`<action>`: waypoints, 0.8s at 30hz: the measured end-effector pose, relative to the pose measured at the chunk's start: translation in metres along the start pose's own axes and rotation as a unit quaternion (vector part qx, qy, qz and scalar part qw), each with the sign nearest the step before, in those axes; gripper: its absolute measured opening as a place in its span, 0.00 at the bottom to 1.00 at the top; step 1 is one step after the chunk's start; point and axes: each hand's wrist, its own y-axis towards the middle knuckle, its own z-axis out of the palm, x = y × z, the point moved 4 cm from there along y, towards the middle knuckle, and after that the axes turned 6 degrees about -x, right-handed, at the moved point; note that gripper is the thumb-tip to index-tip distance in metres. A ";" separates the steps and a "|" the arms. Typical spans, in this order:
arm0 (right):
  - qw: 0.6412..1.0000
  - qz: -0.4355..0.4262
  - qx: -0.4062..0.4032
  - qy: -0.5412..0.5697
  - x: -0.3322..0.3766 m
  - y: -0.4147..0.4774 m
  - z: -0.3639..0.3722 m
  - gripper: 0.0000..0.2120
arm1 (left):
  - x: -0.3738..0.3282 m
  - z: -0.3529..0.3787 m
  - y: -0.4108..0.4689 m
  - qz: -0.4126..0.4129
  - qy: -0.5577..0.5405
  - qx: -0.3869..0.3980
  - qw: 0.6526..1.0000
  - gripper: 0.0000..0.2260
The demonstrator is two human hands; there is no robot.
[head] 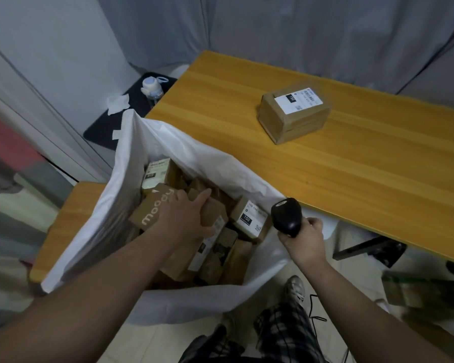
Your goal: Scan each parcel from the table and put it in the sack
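Left hand gripping parcel, box reading perhaps "moody", scanner in right hand

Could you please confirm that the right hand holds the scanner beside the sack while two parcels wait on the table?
Not quite: the head view shows only one parcel on the table, not two. The rest stands: the right hand holds the scanner beside the sack.

Dark plaid trousers, pale sneaker
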 end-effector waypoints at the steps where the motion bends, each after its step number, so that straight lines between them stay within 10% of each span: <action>1: 1.000 0.007 0.003 -0.001 -0.003 -0.002 0.002 0.17 | -0.002 0.002 0.002 -0.004 0.016 0.000 1.000 0.43; 15: 0.997 -0.037 -0.006 0.074 0.007 0.012 -0.018 0.07 | 0.006 -0.029 0.037 0.058 0.068 0.097 0.991 0.14; 24: 0.983 -0.066 -0.035 0.170 0.030 0.039 -0.056 0.08 | -0.056 -0.056 0.066 0.092 0.107 -0.081 0.987 0.20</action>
